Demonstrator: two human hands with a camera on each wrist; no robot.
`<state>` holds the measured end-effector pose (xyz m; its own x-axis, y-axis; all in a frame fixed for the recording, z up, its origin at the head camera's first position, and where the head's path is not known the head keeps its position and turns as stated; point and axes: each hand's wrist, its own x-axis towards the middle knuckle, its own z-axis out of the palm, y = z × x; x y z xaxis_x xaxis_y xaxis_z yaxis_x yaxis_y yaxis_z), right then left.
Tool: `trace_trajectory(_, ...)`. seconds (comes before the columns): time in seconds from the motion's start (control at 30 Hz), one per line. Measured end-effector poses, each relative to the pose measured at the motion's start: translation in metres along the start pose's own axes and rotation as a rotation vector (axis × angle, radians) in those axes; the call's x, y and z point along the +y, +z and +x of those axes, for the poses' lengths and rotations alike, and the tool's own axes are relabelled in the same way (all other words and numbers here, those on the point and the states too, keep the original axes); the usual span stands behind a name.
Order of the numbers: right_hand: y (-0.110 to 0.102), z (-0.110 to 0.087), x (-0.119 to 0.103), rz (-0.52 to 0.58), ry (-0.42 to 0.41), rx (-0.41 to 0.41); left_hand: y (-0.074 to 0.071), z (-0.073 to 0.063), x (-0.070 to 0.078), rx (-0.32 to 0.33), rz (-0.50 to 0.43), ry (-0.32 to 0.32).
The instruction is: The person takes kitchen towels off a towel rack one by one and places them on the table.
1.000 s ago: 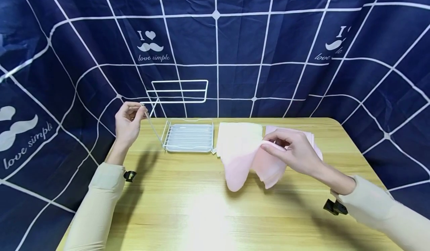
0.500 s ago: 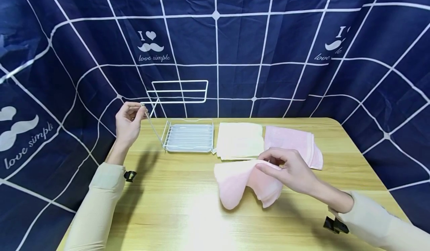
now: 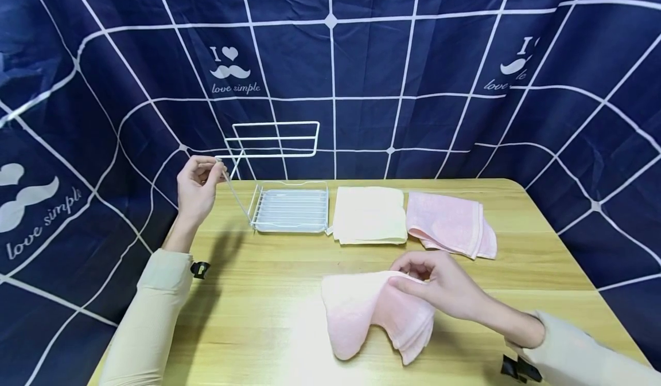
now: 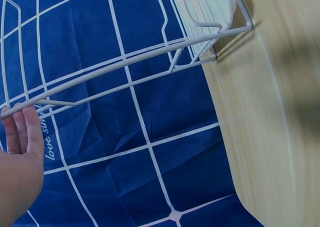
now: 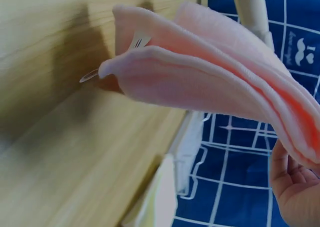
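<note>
My left hand (image 3: 197, 191) pinches a post of a white wire rack (image 3: 273, 156) at its upper corner. In the left wrist view, the fingertips (image 4: 31, 132) press against the long bar of the rack. The rack stands at the back left, with a slatted lower tray (image 3: 291, 211) and an upper wire shelf. My right hand (image 3: 449, 288) pinches a folded pink towel (image 3: 351, 317) by its top fold, and the two sides droop down over the front of the table. A white tag (image 5: 140, 39) shows between the towel's layers in the right wrist view.
A folded pale yellow towel (image 3: 369, 215) lies just right of the rack. Beside it lies another pink towel (image 3: 446, 222), loosely folded. Behind the wooden table (image 3: 248, 317) hangs a dark blue curtain (image 3: 361, 65) with white lines.
My right hand has drawn the pink towel toward the front of the table, away from the yellow and the other pink towel, which now show fully. The left hand and the rack have stayed put.
</note>
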<state>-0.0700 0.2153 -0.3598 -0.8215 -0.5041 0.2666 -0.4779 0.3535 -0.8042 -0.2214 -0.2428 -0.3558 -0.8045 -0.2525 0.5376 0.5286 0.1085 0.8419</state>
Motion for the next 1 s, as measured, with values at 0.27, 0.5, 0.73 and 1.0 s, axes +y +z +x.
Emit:
trace_trajectory(0.27,0.006,0.005,0.028,-0.032,0.053,-0.031,0.0,0.001,0.0,-0.002,-0.007,0.002)
trace_trajectory(0.5,0.006,0.019,0.047,-0.104,0.048,-0.02,-0.001,0.0,0.0,-0.001,-0.018,0.007)
trace_trajectory(0.73,0.006,0.032,0.067,-0.188,0.07,-0.017,-0.001,-0.001,0.001,0.001,-0.037,0.01)
trace_trajectory(1.0,0.008,0.04,0.094,-0.282,0.043,-0.032,-0.001,-0.003,0.0,0.002,-0.043,0.01)
